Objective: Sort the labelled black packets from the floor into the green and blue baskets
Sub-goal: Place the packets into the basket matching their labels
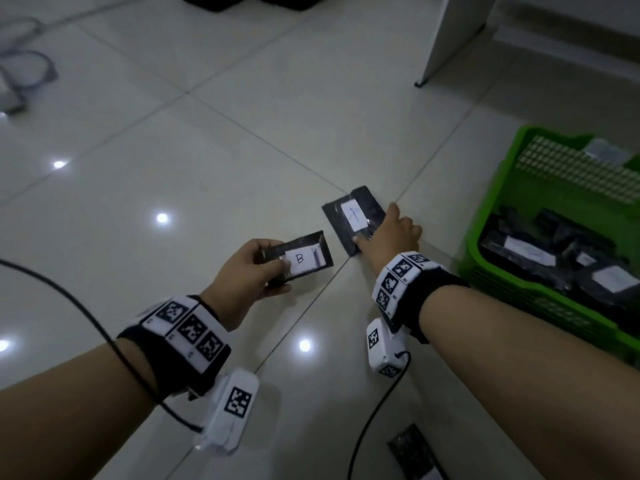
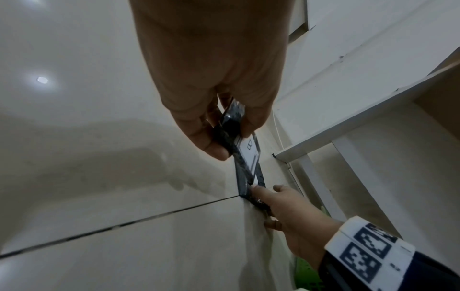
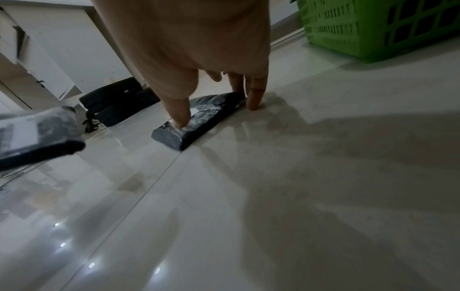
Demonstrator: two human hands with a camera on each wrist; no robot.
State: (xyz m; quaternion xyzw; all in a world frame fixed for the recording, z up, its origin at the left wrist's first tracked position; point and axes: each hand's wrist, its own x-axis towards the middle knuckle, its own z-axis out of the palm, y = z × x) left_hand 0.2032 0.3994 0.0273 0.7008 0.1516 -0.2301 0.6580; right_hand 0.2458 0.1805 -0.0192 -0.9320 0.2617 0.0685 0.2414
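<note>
My left hand (image 1: 273,275) holds a black packet with a white label "B" (image 1: 304,259) just above the floor, thumb on top and fingers beneath. In the left wrist view the left hand (image 2: 231,135) pinches the B packet (image 2: 250,153) by its end. A second labelled black packet (image 1: 349,216) lies flat on the floor. My right hand (image 1: 375,223) spans it, thumb on its near corner and fingers down at its far edge. The right wrist view shows the right hand (image 3: 217,110) on that floor packet (image 3: 196,133). The green basket (image 1: 502,202) stands to the right, holding several packets.
Another black packet (image 1: 415,452) lies by my right forearm near the bottom edge. A white furniture leg (image 1: 446,39) stands at the back right, and dark bags (image 3: 117,98) lie beyond. Cables (image 1: 86,313) trail from both wrists. The blue basket is out of view.
</note>
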